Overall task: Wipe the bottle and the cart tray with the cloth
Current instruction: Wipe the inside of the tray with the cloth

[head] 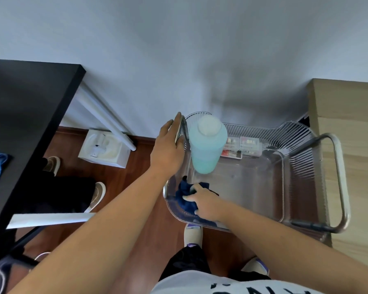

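The bottle [206, 149] is pale turquoise with a frosted white cap. The cloth [186, 201] is dark navy. The cart tray [270, 132] is clear, its walls ribbed in fine lines; the cart handle [341, 177] is silver. The floor [145, 166] is reddish-brown wood, the wall [179, 49] pale grey-blue, the surface [19, 102] black, the cabinet [348, 134] light tan.

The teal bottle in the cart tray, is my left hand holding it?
No, the left hand grips the cart's metal handle beside the teal bottle.

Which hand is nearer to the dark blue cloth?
Right. The right hand grips the cloth in the near left corner of the tray; the left hand rests on the metal rail farther back, beside the bottle.
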